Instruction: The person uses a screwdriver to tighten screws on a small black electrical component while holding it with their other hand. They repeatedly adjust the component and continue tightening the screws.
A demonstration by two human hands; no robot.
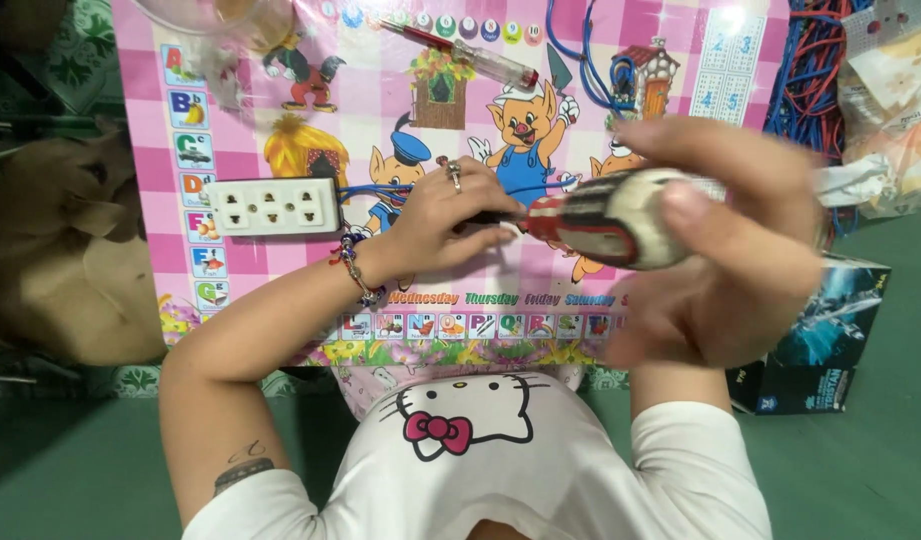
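Note:
My right hand (pixel 740 250) grips the fat red, white and black handle of a screwdriver (pixel 605 218), raised close to the camera and blurred. The dark shaft points left toward my left hand (pixel 442 218). That hand rests on the pink cartoon play table (pixel 380 90), fingers pinched around something small where the screwdriver tip meets it; the small thing is hidden. A ring is on one finger and a beaded bracelet on the wrist. A white three-outlet power strip (pixel 272 207) lies just left of my left hand, with blue and red wires (pixel 365 189) running from it toward my fingers.
A second, clear-handled tester screwdriver (pixel 470 55) lies at the table's far middle. Blue wire loops (pixel 590 60) and a tangle of red and blue wires (pixel 810 70) sit at the far right. A dark printed box (pixel 815 345) stands on the green floor at right; a brown cloth (pixel 60 250) at left.

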